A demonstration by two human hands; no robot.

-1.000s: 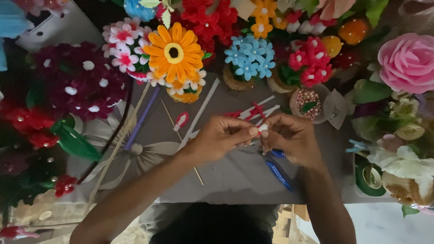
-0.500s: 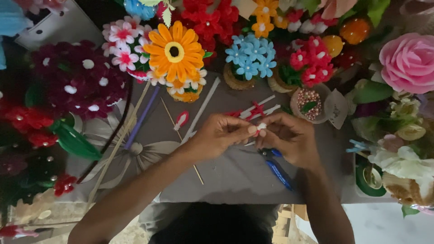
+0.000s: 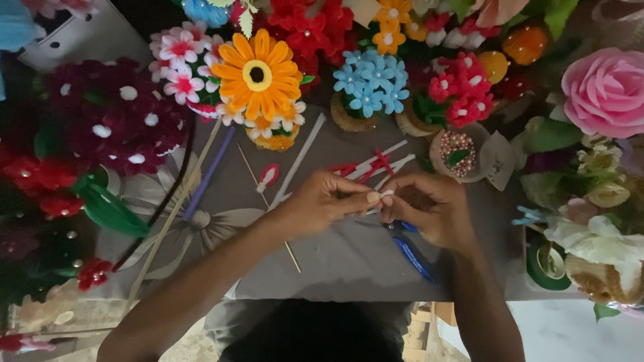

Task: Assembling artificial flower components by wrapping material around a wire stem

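Both hands meet just below the small bundle of red and white pipe cleaners [image 3: 372,164] lying on the grey table cover [image 3: 335,261]; the left hand [image 3: 322,201] comes in from the left of that bundle, the right hand [image 3: 429,208] from the right, and their fingertips touch over a little white pipe-cleaner piece [image 3: 384,195]. The fingers of both hands are closed in a pinch on that piece, thumb against forefinger on each side; how much of it runs inside the right palm I cannot tell.

It looks feather-light and fuzzy, soft on the outside with a thin wire core, I would judge; so it bends readily and keeps the bend, and a hard squeeze would flatten the pile. Holding it close to the bend point, near the tips, seems the sure grip; it is not slippery.

Blue-handled scissors [image 3: 410,253] lie just below the right hand; an orange pipe-cleaner flower [image 3: 257,75] stands well above and left of the bundle.
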